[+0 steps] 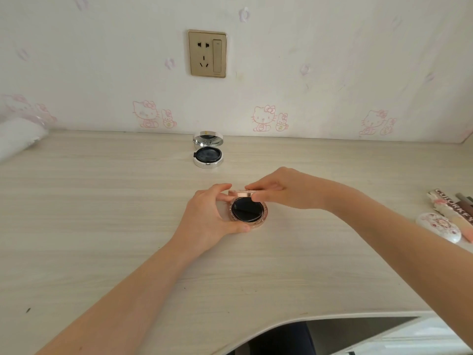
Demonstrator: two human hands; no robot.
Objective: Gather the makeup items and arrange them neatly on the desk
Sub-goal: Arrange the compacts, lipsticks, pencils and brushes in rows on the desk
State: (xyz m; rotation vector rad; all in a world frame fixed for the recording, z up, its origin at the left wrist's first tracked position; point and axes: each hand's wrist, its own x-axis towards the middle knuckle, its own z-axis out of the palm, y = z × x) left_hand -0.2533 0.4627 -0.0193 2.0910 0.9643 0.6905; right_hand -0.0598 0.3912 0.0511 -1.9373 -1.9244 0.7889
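Note:
A rose-gold cushion compact [247,212] sits mid-desk with its lid raised and a black puff showing inside. My left hand [207,221] grips its base from the left, thumb at the near rim. My right hand [284,188] pinches the raised lid from above. A silver cushion compact [207,157] stands open near the wall, lid upright, dark puff inside. At the right edge lie a white floral compact [439,226] and several boxed and stick makeup items [453,204].
The pale wood desk [102,213] has a curved cut-out at its near edge. A wall socket [207,53] sits above the silver compact. A white fluffy thing [18,139] rests at the far left corner.

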